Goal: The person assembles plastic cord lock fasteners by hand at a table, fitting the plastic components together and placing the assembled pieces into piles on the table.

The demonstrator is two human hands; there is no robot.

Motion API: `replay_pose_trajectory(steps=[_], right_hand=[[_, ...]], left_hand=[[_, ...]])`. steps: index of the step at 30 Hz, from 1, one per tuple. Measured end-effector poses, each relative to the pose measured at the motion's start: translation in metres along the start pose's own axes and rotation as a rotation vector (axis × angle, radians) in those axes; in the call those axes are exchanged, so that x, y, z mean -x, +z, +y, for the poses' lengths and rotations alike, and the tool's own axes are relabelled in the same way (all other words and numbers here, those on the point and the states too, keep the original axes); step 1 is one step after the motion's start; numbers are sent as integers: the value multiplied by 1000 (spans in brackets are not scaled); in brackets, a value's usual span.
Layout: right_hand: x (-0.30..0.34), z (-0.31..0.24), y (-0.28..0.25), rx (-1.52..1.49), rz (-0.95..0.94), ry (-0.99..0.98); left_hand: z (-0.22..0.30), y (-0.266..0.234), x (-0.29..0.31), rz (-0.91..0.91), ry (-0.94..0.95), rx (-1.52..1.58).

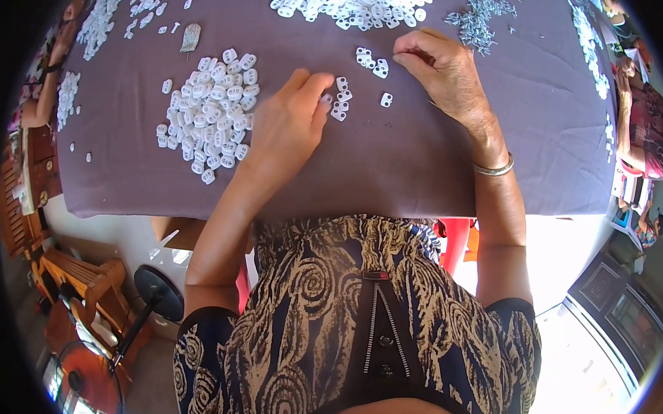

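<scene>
My left hand [292, 118] is closed in a pinch at the right side of a pile of white plastic pieces [218, 112]. A small white plastic piece [326, 99] shows, slightly blurred, between its thumb and fingers. Just right of these fingertips lies a short column of white two-holed pieces [341, 98]. My right hand [446, 72] is also closed, thumb against forefinger, below a heap of tiny silvery metal pieces [480, 22]. Whatever its fingertips hold is too small to make out. A few two-holed pieces [371, 62] and a single one [386, 99] lie between the hands.
A big heap of flat white pieces [349, 5] covers the far middle of the dark tablecloth [391, 165]. More white pieces [101, 16] lie far left and along the right edge [589, 48]. A small grey patterned object [190, 38] is behind the left pile. Other people sit at both sides.
</scene>
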State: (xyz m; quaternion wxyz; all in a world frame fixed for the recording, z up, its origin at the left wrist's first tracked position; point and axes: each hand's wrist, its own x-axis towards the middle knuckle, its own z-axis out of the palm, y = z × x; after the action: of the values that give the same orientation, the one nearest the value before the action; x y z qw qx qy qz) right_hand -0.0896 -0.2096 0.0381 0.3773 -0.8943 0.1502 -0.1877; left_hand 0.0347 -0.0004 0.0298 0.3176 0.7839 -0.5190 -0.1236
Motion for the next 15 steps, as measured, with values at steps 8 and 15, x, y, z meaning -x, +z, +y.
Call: replay_pose_trajectory(steps=[8, 15], right_hand=[[-16, -5, 23, 112, -58, -189], [-11, -15, 42, 106, -118, -295]], left_hand=[[-10, 15, -38, 181, 61, 13], [-28, 19, -38, 377, 30, 191]])
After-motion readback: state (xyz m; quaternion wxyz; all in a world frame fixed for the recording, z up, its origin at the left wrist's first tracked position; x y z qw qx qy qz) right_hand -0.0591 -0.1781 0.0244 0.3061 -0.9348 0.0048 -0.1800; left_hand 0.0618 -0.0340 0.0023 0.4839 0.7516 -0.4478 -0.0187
